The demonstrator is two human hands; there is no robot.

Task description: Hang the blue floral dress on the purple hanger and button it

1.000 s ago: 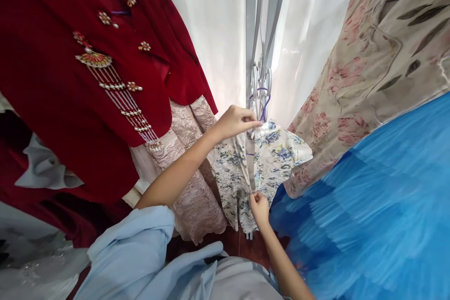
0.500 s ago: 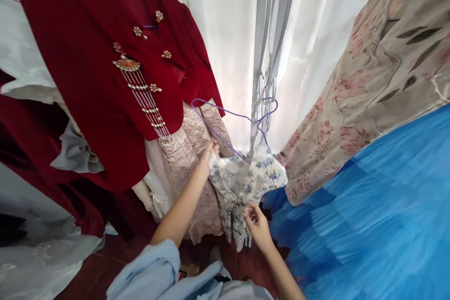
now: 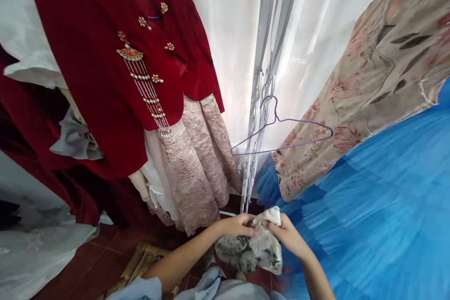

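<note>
Gripping a bunched floral garment (image 3: 253, 248), left hand (image 3: 235, 225) and right hand (image 3: 290, 236) fingers clenched on it, long axis hanging downward.

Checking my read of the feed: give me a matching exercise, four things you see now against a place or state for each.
Things:
1. purple wire hanger
2. floral garment
3. red jacket
4. blue tulle

Places or states:
A. bunched between both hands
B. fills the lower right
C. hangs bare on the metal rack
D. hangs upper left, with bead tassel

Pairs: 1-C, 2-A, 3-D, 4-B
</note>
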